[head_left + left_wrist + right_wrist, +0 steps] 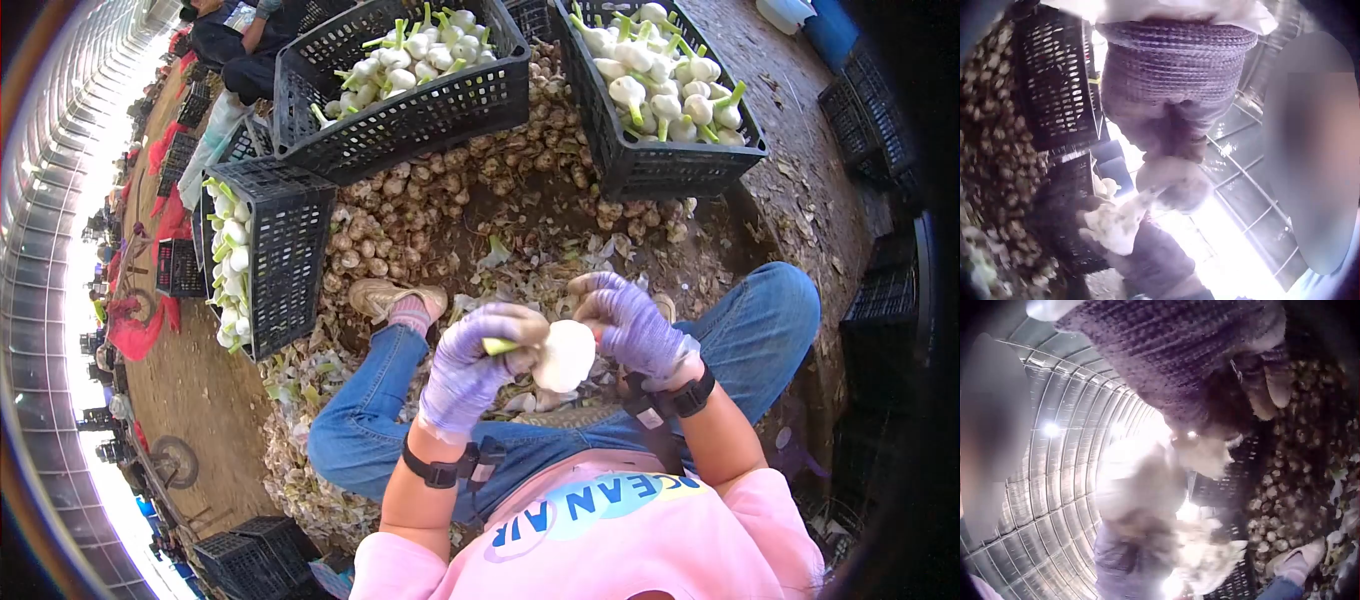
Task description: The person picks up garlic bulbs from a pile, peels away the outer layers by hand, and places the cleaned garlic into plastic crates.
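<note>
Apparently, the step in hand is stripping loose skin from one round white garlic bulb [566, 357] with a short green stem [497, 346], held up between the person's two grips. The left grip [468, 362], in a pale purple knitted glove, is closed around that stem, just left of the bulb. The right grip [642, 325], gloved alike, is just right of the bulb, its fingers bent; a limp whitish scrap [1116, 226] shows near them in the left wrist view, but whether it is pinched I cannot tell. Beyond the bulb lie a heap of brownish unpeeled garlic [390, 225] and, farther off, a black perforated plastic crate [430, 122]. As I judge it, the next move calls for steadying the stem while the right grip clears any remaining skin.
</note>
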{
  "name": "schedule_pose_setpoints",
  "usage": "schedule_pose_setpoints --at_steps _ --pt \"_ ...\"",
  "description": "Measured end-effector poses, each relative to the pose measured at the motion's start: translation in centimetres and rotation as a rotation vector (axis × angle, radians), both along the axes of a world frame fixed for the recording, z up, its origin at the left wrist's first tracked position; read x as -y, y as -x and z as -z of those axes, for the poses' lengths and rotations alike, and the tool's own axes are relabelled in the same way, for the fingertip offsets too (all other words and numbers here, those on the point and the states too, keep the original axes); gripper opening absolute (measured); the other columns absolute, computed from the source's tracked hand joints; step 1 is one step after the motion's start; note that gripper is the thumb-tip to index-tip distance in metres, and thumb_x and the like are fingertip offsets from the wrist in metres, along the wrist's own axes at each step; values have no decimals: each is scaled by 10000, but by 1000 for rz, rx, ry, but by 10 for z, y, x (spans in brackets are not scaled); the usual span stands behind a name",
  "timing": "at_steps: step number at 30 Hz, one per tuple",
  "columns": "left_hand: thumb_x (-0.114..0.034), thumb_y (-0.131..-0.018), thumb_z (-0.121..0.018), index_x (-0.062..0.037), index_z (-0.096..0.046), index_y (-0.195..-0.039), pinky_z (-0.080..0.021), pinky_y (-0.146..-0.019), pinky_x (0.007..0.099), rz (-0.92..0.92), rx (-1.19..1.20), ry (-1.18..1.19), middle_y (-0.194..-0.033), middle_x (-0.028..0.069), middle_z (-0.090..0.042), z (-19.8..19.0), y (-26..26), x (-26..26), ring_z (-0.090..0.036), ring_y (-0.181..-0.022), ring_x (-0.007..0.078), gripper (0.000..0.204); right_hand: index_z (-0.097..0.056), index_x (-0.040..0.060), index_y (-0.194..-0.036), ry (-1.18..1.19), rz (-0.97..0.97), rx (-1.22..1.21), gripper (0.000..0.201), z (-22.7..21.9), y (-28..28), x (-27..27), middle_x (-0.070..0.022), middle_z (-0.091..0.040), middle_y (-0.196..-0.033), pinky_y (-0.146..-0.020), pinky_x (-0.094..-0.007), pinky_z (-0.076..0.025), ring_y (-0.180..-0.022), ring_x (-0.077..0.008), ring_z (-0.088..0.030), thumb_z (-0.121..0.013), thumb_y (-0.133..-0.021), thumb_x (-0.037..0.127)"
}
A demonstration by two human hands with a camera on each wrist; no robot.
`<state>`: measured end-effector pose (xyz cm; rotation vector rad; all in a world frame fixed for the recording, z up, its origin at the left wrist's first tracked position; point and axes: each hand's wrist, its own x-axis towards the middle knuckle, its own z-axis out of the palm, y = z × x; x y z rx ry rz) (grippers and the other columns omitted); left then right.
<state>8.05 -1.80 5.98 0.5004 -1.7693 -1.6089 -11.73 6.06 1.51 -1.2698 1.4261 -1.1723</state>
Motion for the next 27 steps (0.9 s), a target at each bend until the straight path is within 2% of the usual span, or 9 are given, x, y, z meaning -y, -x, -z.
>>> schedule_pose_setpoints --at_steps 3,6,7,10,12,16,19,23,27 --pt "-180 -787 -714 -20 -569 -1072 -509 -742 241 -205 -289 -805 -981 70 -630 12 0 -1 -611 -877 134 358 -627 -11 -848 64 -159 441 140 -9 -3 -8 -132 -483 -1242 -823 -325 -466 -958 -206 -567 -675 -773 97" --pt "-180 -840 -650 21 -523 -1128 -524 -793 271 -372 -433 -856 -1003 100 -620 33 12 3 -619 -890 181 373 -613 32 -977 100 125 1106 159 -38 -11 -12 -173 -519 -1193 -892 -366 -472 -1006 -252 -577 -619 -829 92" --pt "-167 -856 -627 26 -522 -1128 -541 -759 272 -427 -361 -825 -1013 112 -614 34 14 2 -623 -888 193 349 -613 32 -977 99 129 1108 159 -44 -3 -5 -173 -519 -1193 -892 -366 -472 -1006 -252 -577 -619 -829 92" --pt "-158 -863 -616 19 -524 -1126 -559 -690 262 -403 -337 -952 -1031 120 -605 51 9 3 -629 -874 197 330 -605 64 -1044 270 582 1086 187 -59 19 15 -101 -586 -1076 -887 -327 -475 -983 -199 -582 -566 -861 67" --pt "-139 -876 -595 13 -526 -1125 -568 -644 255 -425 -359 -947 -1040 122 -599 46 12 1 -634 -854 195 300 -594 51 -1067 38 305 427 254 -32 27 7 -88 -627 -1004 -844 -295 -470 -940 -169 -599 -639 -831 134" --pt "-139 -873 -597 20 -520 -1130 -570 -683 265 -540 -330 -931 -1028 130 -596 49 18 5 -629 -864 205 312 -498 10 -1209 -301 30 34 427 16 -3 -5 -63 -592 -1074 -897 -282 -426 -1029 -150 -546 -644 -838 162" --pt "-125 -862 -599 55 -489 -1164 -550 -782 279 -407 -382 -828 -1069 149 -571 34 51 30 -601 -951 218 368 -507 9 -1214 -208 -15 212 421 37 -15 -7 -150 -603 -1122 -882 -306 -448 -1049 -211 -565 -639 -836 141" --pt "20 -825 -555 40 -414 -1285 -519 -837 280 -161 -439 -682 -1155 167 -556 -48 113 60 -583 -1016 194 482 -467 -27 -1243 -260 -115 313 445 33 -24 0 -143 -570 -1164 -900 -294 -430 -1064 -182 -535 -613 -852 130" --pt "-35 -848 -570 -19 -517 -1216 -520 -828 300 -112 -236 -681 -1116 88 -588 12 104 78 -588 -983 176 371 -487 -21 -1227 -463 -123 409 410 41 -19 5 -117 -588 -1129 -880 -294 -432 -1017 -172 -541 -574 -868 157"
